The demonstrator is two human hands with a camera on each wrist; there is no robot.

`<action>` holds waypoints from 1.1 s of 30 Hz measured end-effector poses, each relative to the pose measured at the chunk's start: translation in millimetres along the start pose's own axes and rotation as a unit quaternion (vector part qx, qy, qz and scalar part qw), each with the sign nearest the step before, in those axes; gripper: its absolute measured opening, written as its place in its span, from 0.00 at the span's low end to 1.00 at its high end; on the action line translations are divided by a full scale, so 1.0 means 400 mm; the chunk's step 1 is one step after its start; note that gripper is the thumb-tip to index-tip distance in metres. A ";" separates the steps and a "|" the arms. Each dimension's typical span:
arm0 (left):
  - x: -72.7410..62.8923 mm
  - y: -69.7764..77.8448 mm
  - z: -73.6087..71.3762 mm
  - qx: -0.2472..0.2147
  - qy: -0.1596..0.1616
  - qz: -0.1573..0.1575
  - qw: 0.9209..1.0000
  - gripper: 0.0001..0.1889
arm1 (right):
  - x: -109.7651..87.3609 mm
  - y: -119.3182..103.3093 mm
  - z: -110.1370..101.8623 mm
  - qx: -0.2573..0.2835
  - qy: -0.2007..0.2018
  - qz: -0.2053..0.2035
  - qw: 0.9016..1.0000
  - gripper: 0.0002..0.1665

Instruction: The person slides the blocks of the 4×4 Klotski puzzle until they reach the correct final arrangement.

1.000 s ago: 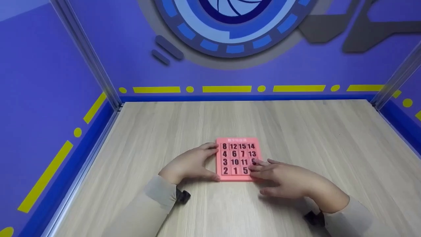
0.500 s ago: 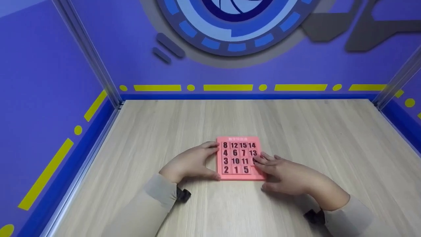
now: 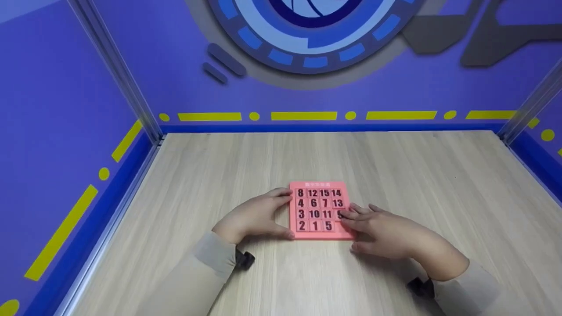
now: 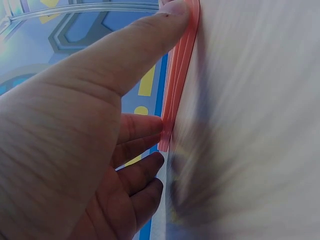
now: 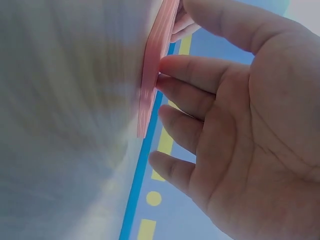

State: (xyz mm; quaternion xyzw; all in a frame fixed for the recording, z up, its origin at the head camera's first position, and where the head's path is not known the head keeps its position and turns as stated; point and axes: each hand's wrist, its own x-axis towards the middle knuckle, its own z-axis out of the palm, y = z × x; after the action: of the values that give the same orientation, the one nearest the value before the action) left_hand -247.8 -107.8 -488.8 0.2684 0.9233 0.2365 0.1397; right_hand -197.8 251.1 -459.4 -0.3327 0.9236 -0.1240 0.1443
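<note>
A pink sliding number puzzle (image 3: 318, 236) lies flat on the table in the head view. Its black-numbered tiles fill the grid except for a bare slot at the lower right. My left hand (image 3: 253, 219) rests along the left edge, thumb at the near corner and a finger near the far one. In the left wrist view its thumb (image 4: 145, 45) touches the puzzle's side. My right hand (image 3: 386, 232) reaches in from the right, fingertips on the tile marked 9 (image 3: 339, 214) and partly covering it. Its fingers (image 5: 192, 70) are nearly straight in the right wrist view.
The wooden table (image 3: 246, 162) extends around the puzzle. A blue-purple back wall (image 3: 281, 98) with yellow markings stands behind it, and a side wall (image 3: 52, 131) rises at the left.
My right hand has moved slightly up and right, from over the lower-right slot to the tile marked 9, uncovering that slot. My left hand stays at the left edge.
</note>
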 end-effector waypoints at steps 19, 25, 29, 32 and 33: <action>-0.002 0.007 -0.002 -0.007 -0.001 -0.012 1.000 0.60 | -0.006 0.000 -0.005 -0.015 0.011 -0.021 1.000 0.40; -0.004 0.005 0.000 -0.005 -0.003 -0.016 1.000 0.60 | -0.014 -0.015 -0.015 -0.020 0.002 -0.032 0.999 0.36; -0.005 0.006 -0.002 -0.005 -0.006 -0.016 1.000 0.61 | -0.014 -0.007 -0.021 -0.015 0.007 -0.047 0.999 0.31; -0.003 0.007 -0.001 -0.004 -0.006 -0.013 1.000 0.61 | -0.013 0.004 -0.026 -0.013 0.011 -0.055 0.998 0.27; -0.003 0.007 0.001 -0.003 -0.007 -0.012 1.000 0.61 | -0.012 0.007 -0.028 -0.012 0.012 -0.055 0.998 0.28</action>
State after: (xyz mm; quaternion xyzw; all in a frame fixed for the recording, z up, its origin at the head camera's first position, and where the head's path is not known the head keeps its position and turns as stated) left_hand -245.6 -106.2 -487.4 0.2583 0.9249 0.2356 0.1495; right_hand -199.7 257.7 -448.9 -0.3836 0.9069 -0.1242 0.1221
